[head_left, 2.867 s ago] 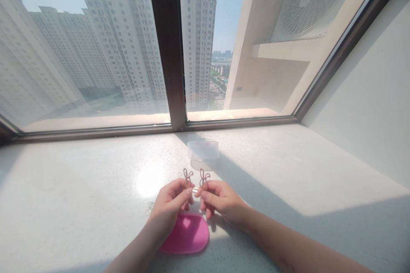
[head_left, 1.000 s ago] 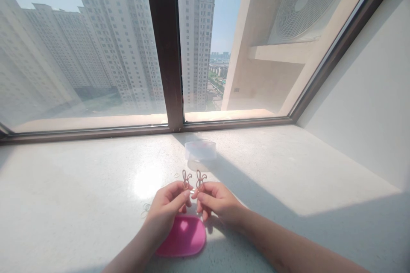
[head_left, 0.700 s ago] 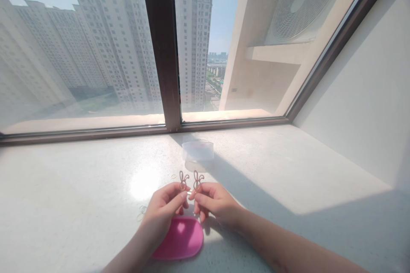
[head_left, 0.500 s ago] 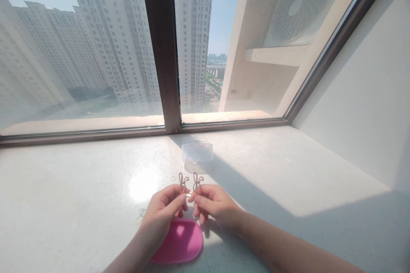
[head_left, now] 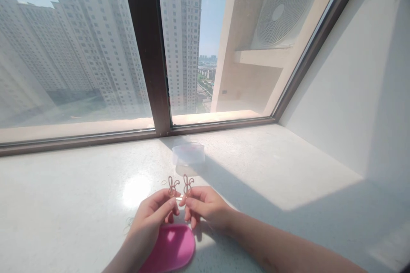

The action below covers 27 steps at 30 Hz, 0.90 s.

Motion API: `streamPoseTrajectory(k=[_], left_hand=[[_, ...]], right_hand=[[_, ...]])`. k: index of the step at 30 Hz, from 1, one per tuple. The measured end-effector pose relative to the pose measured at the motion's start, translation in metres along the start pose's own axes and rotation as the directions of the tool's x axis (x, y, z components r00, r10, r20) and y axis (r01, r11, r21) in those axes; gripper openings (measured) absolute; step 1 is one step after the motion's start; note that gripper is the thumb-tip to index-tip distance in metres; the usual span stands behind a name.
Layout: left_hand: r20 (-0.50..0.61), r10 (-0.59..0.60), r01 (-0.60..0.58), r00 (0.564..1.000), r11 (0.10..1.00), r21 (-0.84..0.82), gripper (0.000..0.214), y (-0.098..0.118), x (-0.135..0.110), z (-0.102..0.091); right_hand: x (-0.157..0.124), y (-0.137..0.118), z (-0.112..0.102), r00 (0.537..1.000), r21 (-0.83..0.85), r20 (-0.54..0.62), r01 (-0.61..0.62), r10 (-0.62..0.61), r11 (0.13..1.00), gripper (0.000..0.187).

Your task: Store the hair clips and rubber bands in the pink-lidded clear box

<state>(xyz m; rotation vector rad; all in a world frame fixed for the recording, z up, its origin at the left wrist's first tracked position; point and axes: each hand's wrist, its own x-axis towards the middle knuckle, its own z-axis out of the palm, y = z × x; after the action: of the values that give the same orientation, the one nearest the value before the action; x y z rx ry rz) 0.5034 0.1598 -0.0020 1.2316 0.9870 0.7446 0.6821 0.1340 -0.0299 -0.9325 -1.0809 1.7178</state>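
Observation:
My left hand (head_left: 150,214) pinches a thin brown bunny-shaped wire piece (head_left: 172,190) between thumb and fingers, its long ears pointing up. A second, similar bunny-shaped wire piece (head_left: 187,187) stands up from the closed fingertips of my right hand (head_left: 209,208). Between the two fingertips runs a short, pale, thin strip (head_left: 179,198); whether it joins the two pieces I cannot tell. Both hands hover close together above a pink rounded pad (head_left: 176,245), which my left hand and wrist partly cover.
A clear, whitish container (head_left: 188,154) sits behind the hands on the pale windowsill (head_left: 240,153). Small thin rings (head_left: 129,223) lie left of my left hand, and another ring (head_left: 164,182) is near the bunny pieces. A dark window frame (head_left: 221,125) borders the back; a white wall (head_left: 346,94) rises at right.
The whole view has shifted, so hands and objects appear further left. Both hands keep their pinch, and the bunny pieces remain side by side with the pale strip between them.

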Motion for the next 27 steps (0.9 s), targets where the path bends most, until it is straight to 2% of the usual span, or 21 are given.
streamPoseTrajectory(k=[6,22,27], left_hand=[[-0.052,-0.011,0.008,0.999,0.999,-0.048,0.027,0.0009,-0.0007,0.0026],[-0.001,-0.005,0.005,1.000,0.999,-0.049,0.032,-0.0005,0.0010,-0.0003],[-0.044,0.023,-0.026,0.999,0.997,-0.072,0.030,0.0031,-0.0019,0.0052]], right_hand=[[0.0012,0.0030,-0.0021,1.000,-0.012,-0.002,0.027,-0.027,1.000,0.043],[0.0007,0.0017,-0.0006,0.999,-0.037,-0.016,0.038,-0.038,0.999,0.042],[0.0007,0.0017,0.0005,0.999,-0.049,-0.023,0.048,-0.049,0.998,0.045]])
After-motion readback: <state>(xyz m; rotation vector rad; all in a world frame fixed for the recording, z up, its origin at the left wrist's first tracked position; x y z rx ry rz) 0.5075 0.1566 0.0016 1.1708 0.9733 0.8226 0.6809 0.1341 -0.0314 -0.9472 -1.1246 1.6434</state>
